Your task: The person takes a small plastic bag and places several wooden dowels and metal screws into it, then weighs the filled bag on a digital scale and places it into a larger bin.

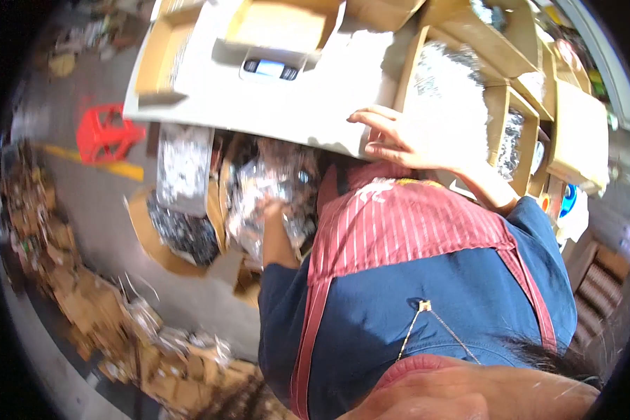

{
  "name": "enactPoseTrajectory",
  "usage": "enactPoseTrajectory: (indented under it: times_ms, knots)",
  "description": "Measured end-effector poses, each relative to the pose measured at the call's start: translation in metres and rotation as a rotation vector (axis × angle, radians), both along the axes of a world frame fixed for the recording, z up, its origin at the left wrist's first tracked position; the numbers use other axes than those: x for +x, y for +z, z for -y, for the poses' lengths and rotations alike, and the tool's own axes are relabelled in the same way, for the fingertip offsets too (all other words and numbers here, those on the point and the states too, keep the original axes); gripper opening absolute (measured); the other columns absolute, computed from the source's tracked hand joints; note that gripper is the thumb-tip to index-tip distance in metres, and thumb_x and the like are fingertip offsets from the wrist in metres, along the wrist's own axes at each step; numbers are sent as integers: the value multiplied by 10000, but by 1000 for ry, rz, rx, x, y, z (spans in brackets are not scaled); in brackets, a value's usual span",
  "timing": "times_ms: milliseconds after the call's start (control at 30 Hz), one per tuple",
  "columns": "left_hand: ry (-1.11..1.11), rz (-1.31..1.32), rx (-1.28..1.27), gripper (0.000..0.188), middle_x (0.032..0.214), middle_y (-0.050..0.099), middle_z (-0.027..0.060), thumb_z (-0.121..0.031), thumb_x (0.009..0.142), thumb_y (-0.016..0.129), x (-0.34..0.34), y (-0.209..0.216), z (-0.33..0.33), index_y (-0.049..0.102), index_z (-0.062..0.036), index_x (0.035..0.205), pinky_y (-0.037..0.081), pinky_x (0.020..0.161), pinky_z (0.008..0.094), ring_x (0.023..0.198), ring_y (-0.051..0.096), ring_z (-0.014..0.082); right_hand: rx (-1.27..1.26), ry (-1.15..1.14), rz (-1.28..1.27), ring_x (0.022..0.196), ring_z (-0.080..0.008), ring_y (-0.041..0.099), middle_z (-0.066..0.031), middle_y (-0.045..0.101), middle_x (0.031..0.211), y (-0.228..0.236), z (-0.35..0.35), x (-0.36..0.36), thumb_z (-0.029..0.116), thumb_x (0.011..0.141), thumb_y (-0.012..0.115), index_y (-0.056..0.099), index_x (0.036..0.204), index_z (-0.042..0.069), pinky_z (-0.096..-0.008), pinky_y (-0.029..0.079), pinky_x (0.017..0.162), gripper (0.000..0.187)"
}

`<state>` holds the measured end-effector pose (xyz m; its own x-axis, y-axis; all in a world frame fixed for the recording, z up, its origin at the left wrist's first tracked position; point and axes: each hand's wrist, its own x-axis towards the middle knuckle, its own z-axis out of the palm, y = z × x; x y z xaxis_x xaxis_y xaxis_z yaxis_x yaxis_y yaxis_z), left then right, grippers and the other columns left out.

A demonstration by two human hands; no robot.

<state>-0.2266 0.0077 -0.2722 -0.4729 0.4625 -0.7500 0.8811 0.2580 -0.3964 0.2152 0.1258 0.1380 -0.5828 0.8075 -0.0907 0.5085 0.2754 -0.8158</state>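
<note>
A: What is shown at the left hand [274, 208]?

B: The bare left hand, somewhat blurred, reaches down into a heap of clear plastic bags [259, 180]. Its fingers merge with the glossy film, so I cannot tell whether they grasp any of it or are released.

A: Where does this heap lie?

B: Below the near edge of the white table [210, 105], on the person's left, with a cardboard wall [222, 203] along its left side. Just beyond that wall is an open carton [143, 238] of dark packets [182, 231], and by it a clear pack [182, 168] with pale contents.

A: And the right hand [393, 140]?

B: It is at the table's near edge, fingers released, spread and loosely bent, with nothing visible in them. Whether the fingertips touch the surface I cannot tell. Nearest on its right is a large tray heaped with shiny packets [444, 66], partly washed out by glare.

A: What else is labelled on the tabletop?

B: A device with a lit display [269, 68], in front of a shallow cardboard box [280, 24]
</note>
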Motion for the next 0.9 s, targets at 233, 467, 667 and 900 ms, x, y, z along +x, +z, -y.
enactPoseTrajectory:
  times_ms: [233, 467, 667, 900]
  knots:
    - [-265, 660, 531, 457, 908, 700, 160, -463, 890, 615, 90, 204, -181, 681, -76, 1124, 517, 835, 438, 921, 686, 290, -282, -568, -406, 937, -131, 630, -39, 667, 1078, 27, 19, 150, 239, 990, 581, 647, 1132, 21, -305, 500, 889, 269]
    - [-570, 1326, 1348, 117, 918, 711, 141, -109, 924, 605, 300, 465, -362, 681, -31, 966, 527, 729, 325, 800, 686, 235, -79, -682, -537, 820, -113, 652, -58, 696, 957, 82, -11, 215, 113, 959, 583, 655, 1066, -21, -267, 540, 774, 187]
    - [-1251, 1240, 793, 241, 966, 697, 191, -248, 902, 611, 549, 449, -516, 689, -49, 1012, 533, 802, 410, 923, 687, 337, 198, -807, 105, 848, -186, 693, -124, 704, 927, 91, -83, 302, 58, 875, 599, 652, 1070, -23, -318, 548, 776, 218]
    - [-1301, 681, 436, 613, 1168, 640, 299, -427, 750, 720, 695, 331, -615, 669, 62, 1117, 496, 964, 414, 1143, 617, 390, 2, -1141, 460, 699, -275, 697, -221, 683, 914, -6, -176, 426, 192, 810, 649, 551, 1157, -50, -372, 575, 552, 434]
